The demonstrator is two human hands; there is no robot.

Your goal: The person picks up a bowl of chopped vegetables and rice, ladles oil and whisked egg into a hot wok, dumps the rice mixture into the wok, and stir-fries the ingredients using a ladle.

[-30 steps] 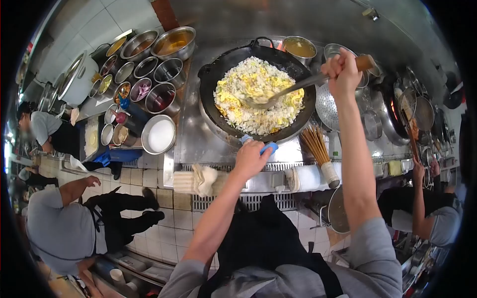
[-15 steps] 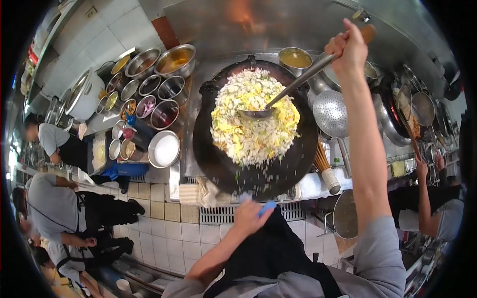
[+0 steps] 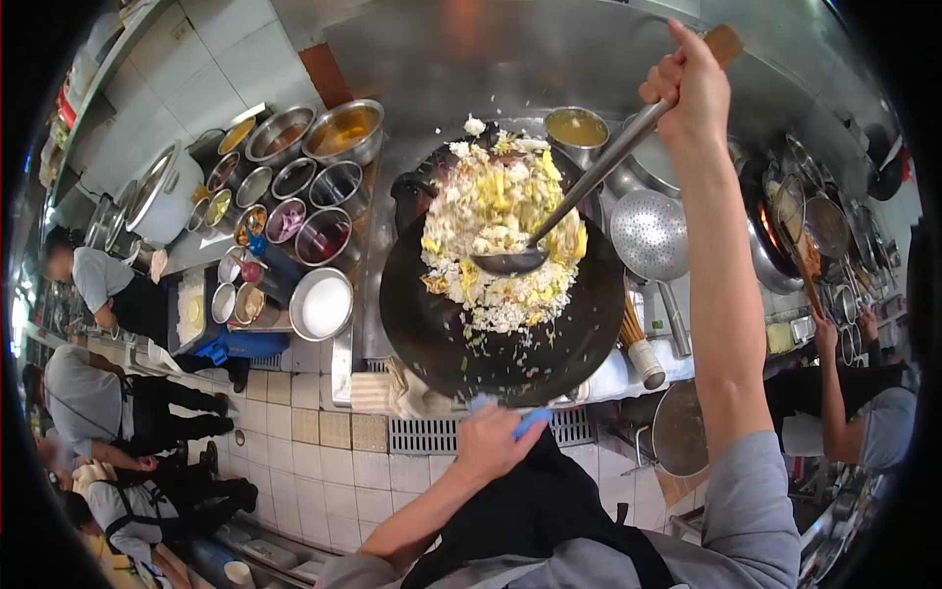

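White and yellow, the fried rice (image 3: 505, 221) showed in the head view as a loose, uneven mound of grains and pieces of egg, with small green flecks among them. It lay toward the middle and far side of the black wok (image 3: 422, 344), partly blurred, with a few grains and one small white clump apart from the mass near the far rim. Stray grains dotted the dark, bare metal on the near side. The right hand (image 3: 695, 93) was closed round the long handle of the metal ladle (image 3: 608, 162), just below its wooden end, and the ladle's bowl was at the middle of the mound, its dark rounded underside showing. The left hand (image 3: 488, 442) was closed on a blue cloth (image 3: 531, 424) at the wok's near edge; whether a handle lay inside its grip could not be told. Just beside the wok, on the right, were a perforated skimmer (image 3: 649, 234) and a bundled bamboo brush (image 3: 643, 344), and near the far rim a metal pot (image 3: 576, 130) held yellowish liquid. On the left, a steel bowl (image 3: 322, 304) held something white, near other metal containers (image 3: 336, 184); a striped towel (image 3: 378, 393) lay by the wok's near left side.
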